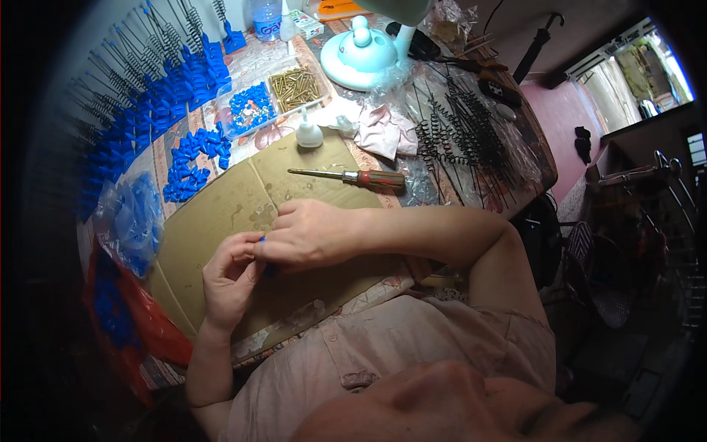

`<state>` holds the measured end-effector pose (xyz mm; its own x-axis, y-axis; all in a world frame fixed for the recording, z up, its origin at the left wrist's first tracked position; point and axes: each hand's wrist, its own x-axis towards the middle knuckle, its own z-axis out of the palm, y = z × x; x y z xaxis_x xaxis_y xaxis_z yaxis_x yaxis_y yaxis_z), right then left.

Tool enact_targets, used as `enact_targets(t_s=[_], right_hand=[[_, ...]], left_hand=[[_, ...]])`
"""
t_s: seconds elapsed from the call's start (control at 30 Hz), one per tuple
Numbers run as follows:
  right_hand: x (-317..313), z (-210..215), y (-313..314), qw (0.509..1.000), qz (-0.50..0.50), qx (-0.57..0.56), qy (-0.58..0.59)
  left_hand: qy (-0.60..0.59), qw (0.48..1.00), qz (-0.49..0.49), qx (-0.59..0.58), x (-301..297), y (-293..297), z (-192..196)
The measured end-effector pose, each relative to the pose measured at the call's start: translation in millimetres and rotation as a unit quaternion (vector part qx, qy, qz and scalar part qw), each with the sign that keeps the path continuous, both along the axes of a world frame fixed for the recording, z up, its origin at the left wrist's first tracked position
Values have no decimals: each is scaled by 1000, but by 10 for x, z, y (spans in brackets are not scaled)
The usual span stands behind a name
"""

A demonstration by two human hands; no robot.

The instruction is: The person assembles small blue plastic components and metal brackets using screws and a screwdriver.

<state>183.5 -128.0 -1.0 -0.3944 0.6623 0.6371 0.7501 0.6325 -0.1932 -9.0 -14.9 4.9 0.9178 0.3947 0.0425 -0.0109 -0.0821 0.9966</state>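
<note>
Pinching a small blue plastic piece [264, 254] between both sets of fingertips: left hand [230, 278] curled shut on it from below, right hand [309, 236] closed over it from above, most of the piece hidden. Working above a flattened brown cardboard sheet [213, 214] near the table's front edge. Just beyond, a wooden-handled screwdriver [353, 177] lying loose on the cardboard's far edge, beside a small white squeeze bottle [308, 134]. Further back, a clear tray of blue caps [250, 107] and brass screws [297, 87]. Along the left edge, rows of finished blue-handled wire pieces [158, 81]; toward the right edge, a heap of bare dark coiled wires [464, 136]. Judging by these: many done, a sizeable heap left, loose blue handles [193, 160] waiting.
</note>
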Motion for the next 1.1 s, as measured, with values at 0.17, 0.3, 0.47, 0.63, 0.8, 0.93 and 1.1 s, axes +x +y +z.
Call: enact_targets(t_s=[0.17, 0.3, 0.47, 0.63, 0.8, 0.93, 1.1], right_hand=[[39, -23, -3, 998, -19, -53, 34], [28, -49, -7, 999, 7, -17, -27], [19, 47, -49, 998, 8, 6, -64], [30, 59, -3, 999, 24, 14, -39], [46, 31, 12, 999, 22, 10, -42], [86, -7, 32, 1000, 0, -1, -3], [86, -14, 30, 1000, -2, 15, -5]], left_hand=[[-9, 997, 18, -80, 31, 8, -57], [41, 998, -5, -56, 23, 0, 3], [29, 995, -2, -94, 16, -8, -20], [-8, 995, 8, -94, 24, -15, -6], [-13, 994, 11, -109, 11, -5, -35], [-19, 993, -3, -112, 19, -13, -32], [-22, 991, 3, -130, 19, -26, -36]])
